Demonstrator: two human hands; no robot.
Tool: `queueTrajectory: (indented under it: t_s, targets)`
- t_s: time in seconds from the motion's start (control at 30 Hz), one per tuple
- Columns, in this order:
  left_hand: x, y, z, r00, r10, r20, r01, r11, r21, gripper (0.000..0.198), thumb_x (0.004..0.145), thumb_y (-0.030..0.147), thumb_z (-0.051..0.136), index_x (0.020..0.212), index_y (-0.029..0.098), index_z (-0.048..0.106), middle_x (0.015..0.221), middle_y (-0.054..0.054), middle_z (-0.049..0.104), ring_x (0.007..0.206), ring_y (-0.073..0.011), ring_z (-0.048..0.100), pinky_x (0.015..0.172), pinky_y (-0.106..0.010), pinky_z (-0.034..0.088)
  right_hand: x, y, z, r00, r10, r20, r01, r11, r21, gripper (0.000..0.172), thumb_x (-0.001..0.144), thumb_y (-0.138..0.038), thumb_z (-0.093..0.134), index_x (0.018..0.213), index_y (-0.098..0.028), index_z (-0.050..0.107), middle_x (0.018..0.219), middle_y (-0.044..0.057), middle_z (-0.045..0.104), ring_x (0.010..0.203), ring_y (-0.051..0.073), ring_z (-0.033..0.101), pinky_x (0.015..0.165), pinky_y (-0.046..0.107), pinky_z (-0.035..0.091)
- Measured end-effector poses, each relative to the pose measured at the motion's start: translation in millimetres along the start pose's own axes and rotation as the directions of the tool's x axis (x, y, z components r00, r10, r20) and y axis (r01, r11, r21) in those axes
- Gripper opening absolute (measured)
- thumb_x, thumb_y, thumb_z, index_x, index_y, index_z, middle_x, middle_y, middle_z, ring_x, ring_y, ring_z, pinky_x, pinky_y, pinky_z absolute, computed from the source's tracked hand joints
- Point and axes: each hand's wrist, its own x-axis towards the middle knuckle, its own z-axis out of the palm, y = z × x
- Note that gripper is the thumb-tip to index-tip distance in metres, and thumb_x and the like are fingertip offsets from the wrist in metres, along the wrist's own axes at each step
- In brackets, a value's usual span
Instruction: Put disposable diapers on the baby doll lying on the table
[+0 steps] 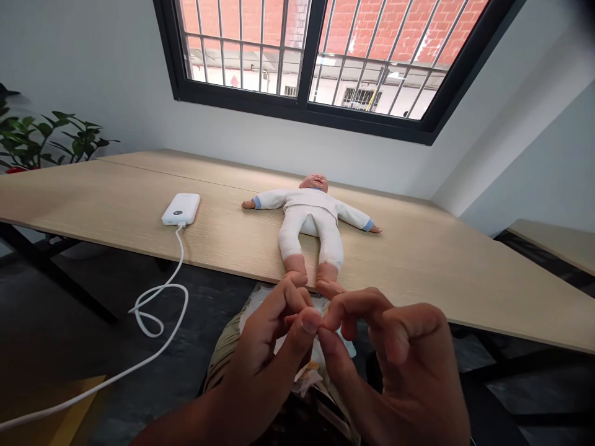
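My left hand point(281, 344) and my right hand point(390, 353) meet in front of my lap, thumbs and forefingers pinched together with the tips touching. Whatever sits between the fingertips is too small or hidden to make out. Just beyond them a baby doll point(309, 210) lies on its back on the table, arms spread, in white clothes with blue cuffs. Its bare feet reach the near table edge, close to my fingers. Below my hands, partly covered by them, a crumpled clear plastic wrapper point(253, 306) rests on my lap.
The wooden table point(441, 266) spans the view beneath a barred window point(297, 102). On its left part stands a white power bank point(181, 209), its white cable point(186, 303) hanging over the edge in a loop. A leafy plant point(51, 139) is at far left.
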Motion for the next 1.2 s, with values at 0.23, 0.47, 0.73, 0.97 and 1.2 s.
queueTrajectory:
  t_s: [0.23,0.47,0.73,0.97,1.2]
  targets:
    - [-1,-1,-3.6,0.996,0.077,0.035,-0.079,0.995,0.065,0.024,0.098,0.034,0.049,0.08,0.018,0.051,0.077,0.001,0.049,0.066,-0.008,0.048,0.055,-0.016,0.04,4,-3,-5,0.997,0.039,0.065,-0.035,0.997,-0.063,0.033,0.081,-0.007,0.059,0.083,-0.025,0.032,0.082,-0.003,0.06,0.076,0.012,0.061,0.068,0.025,0.056]
    - [-2,1,-1.8,0.995,0.097,-0.002,-0.096,0.99,0.107,0.024,0.097,0.033,0.051,0.079,0.017,0.051,0.078,0.0,0.052,0.065,-0.0077,0.048,0.056,-0.017,0.041,7,-6,-5,0.995,0.042,0.09,-0.035,0.996,-0.079,0.032,0.082,-0.007,0.059,0.082,-0.024,0.031,0.079,-0.003,0.059,0.076,0.012,0.062,0.066,0.024,0.055]
    - [2,3,-3.3,0.991,0.127,0.054,-0.132,0.983,0.128,0.024,0.098,0.032,0.05,0.078,0.019,0.05,0.073,0.002,0.049,0.061,-0.007,0.044,0.053,-0.015,0.039,4,-2,-4,0.998,-0.037,0.054,0.043,0.993,-0.111,0.03,0.081,-0.008,0.059,0.083,-0.024,0.034,0.083,-0.001,0.06,0.084,0.015,0.065,0.067,0.026,0.056]
    - [2,1,2.0,0.989,0.143,-0.028,-0.14,0.985,0.103,0.028,0.097,0.033,0.05,0.074,0.018,0.05,0.07,0.002,0.047,0.059,-0.0077,0.045,0.054,-0.017,0.041,3,-4,10,0.997,-0.023,-0.07,0.019,0.998,-0.067,0.033,0.081,-0.005,0.06,0.081,-0.024,0.033,0.081,-0.003,0.059,0.077,0.012,0.064,0.072,0.029,0.057]
    - [6,5,8.3,0.993,0.103,-0.054,-0.099,0.992,0.073,0.031,0.098,0.035,0.048,0.072,0.018,0.046,0.067,0.004,0.042,0.058,-0.0067,0.039,0.054,-0.013,0.041,8,0,14,0.996,-0.048,-0.078,0.041,0.996,-0.083,0.042,0.081,-0.006,0.061,0.069,-0.022,0.024,0.071,-0.004,0.056,0.066,0.009,0.06,0.075,0.029,0.058]
